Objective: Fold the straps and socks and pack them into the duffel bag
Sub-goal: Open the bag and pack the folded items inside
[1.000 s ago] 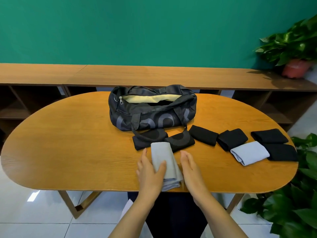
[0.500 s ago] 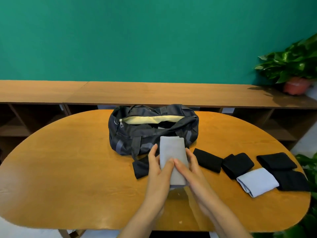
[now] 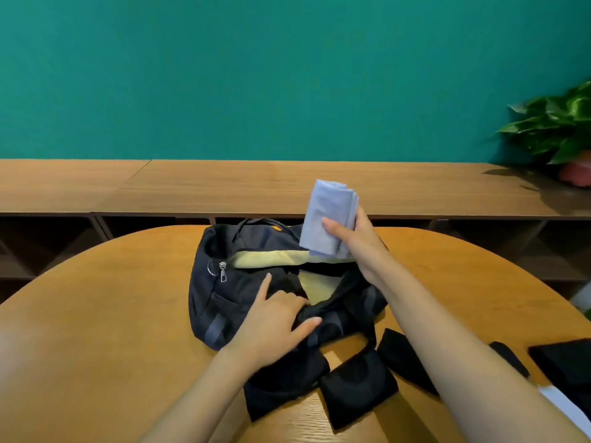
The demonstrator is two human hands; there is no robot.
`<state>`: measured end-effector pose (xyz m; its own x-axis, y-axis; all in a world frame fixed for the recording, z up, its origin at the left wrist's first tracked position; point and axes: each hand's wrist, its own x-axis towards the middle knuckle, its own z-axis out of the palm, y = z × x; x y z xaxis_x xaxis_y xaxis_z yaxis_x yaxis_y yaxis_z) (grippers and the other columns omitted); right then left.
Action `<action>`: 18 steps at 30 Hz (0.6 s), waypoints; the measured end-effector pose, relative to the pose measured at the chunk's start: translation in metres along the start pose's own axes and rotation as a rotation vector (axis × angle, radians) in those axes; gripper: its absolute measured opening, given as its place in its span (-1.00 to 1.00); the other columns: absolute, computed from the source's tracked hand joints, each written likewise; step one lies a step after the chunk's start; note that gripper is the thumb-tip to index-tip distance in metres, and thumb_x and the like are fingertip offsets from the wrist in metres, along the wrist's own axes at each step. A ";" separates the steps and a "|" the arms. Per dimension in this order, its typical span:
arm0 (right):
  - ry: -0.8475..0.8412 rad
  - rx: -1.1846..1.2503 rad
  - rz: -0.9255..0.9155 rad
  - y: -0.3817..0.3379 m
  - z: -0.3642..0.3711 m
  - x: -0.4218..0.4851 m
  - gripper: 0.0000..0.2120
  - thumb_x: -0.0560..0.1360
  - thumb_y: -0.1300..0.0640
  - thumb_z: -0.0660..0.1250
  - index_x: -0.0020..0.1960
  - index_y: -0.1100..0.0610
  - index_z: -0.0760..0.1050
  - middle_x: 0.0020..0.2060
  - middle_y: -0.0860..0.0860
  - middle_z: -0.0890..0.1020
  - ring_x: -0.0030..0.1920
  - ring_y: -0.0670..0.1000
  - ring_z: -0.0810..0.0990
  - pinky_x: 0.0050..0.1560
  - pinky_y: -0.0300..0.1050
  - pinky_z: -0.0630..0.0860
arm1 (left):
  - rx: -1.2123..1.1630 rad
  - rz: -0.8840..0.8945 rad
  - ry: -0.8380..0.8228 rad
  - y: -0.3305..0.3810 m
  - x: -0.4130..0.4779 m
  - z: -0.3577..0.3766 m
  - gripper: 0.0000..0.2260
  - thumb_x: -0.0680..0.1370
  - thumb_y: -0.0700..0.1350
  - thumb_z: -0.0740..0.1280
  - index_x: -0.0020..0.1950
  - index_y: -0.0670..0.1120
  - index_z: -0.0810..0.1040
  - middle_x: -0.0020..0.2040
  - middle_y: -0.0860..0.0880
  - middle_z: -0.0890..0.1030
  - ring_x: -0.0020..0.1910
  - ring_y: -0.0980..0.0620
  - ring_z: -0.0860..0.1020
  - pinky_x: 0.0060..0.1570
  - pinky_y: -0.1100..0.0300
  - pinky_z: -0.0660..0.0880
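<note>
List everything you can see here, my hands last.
duffel bag: one, dark navy with yellow lining, table centre, zip open
light folded piece: one, grey-blue, held above the bag opening
black folded pieces: at least five, on table, near side and right of bag
second light piece: one, pale, right edge, mostly cut off
table: one, oval, wood
low shelf unit: one, brown, along the back
potted plant: one, green, far right
left hand: holds bag's near rim
right hand: grips the light folded piece

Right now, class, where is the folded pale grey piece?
Head view, right of centre: the right hand holds the folded pale grey piece above the open duffel bag.
</note>
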<state>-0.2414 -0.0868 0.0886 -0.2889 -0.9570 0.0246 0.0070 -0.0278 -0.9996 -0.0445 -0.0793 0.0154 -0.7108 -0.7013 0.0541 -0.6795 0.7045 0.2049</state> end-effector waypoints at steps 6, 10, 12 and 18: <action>-0.337 -0.422 0.373 0.034 0.003 0.021 -0.77 0.50 0.03 0.44 0.08 0.09 0.50 0.04 0.04 0.63 -0.03 -0.02 0.62 -0.11 -0.21 0.55 | 0.006 0.201 -0.020 0.017 -0.023 -0.009 -0.50 0.59 0.32 -0.07 0.15 0.05 0.50 -0.09 0.09 0.55 -0.07 0.10 0.46 0.28 0.25 0.22; -0.316 -0.953 0.451 0.066 0.006 0.018 -0.24 0.44 -0.10 0.46 0.41 0.27 0.21 0.30 0.15 0.45 0.23 0.13 0.50 0.09 -0.04 0.48 | -0.078 0.194 -0.005 0.012 -0.019 -0.016 -0.47 0.59 0.33 -0.08 0.05 0.06 0.57 -0.16 0.09 0.60 -0.15 0.11 0.47 0.04 0.22 0.37; -0.266 -1.096 0.404 0.078 0.017 0.010 -0.24 0.48 -0.16 0.40 0.42 0.26 0.16 0.29 0.17 0.46 0.23 0.17 0.50 0.02 -0.04 0.45 | -0.156 0.161 0.060 0.008 -0.010 -0.020 -0.61 0.62 0.25 0.01 -0.19 0.06 0.46 -0.25 0.11 0.53 -0.19 0.12 0.44 -0.13 0.17 0.39; 0.014 -1.399 -0.190 0.044 -0.009 0.004 -0.55 0.56 -0.06 0.32 0.38 0.05 0.32 0.26 0.07 0.44 0.30 0.13 0.37 0.14 0.02 0.43 | -0.179 0.153 0.209 -0.001 0.041 -0.008 -0.69 0.62 0.05 0.12 0.08 -0.04 0.60 0.08 0.01 0.61 0.13 0.00 0.47 0.10 0.07 0.45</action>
<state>-0.2512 -0.0887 0.0447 -0.1872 -0.9681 0.1666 -0.9727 0.1590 -0.1693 -0.0717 -0.1091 0.0249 -0.7372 -0.6087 0.2933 -0.5113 0.7863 0.3468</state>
